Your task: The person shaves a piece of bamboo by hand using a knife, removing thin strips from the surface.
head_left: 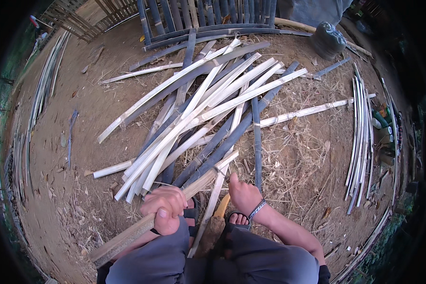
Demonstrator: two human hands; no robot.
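Observation:
My left hand [164,208] is wrapped round a split bamboo slat [123,240], which slants from beside my left thigh up toward the middle. My right hand [245,191] is closed in a fist with its thumb on top, a beaded band at the wrist. From that fist a thin dark blade [221,172], seemingly a knife's, reaches across the slat near its far end. The knife's handle is mostly hidden by the fingers. Between my feet lies a curved yellow piece [223,205] beside a rough brown wood block [210,235]; whether it joins the knife I cannot tell.
Ahead, a crossed pile of pale and dark bamboo slats [208,102] covers the ground. Shavings [293,146] litter the right side. Bundled strips [359,137] lie far right, more strips [42,85] far left. A dark bamboo rack [208,29] and a filled plastic bag [327,39] are at the back.

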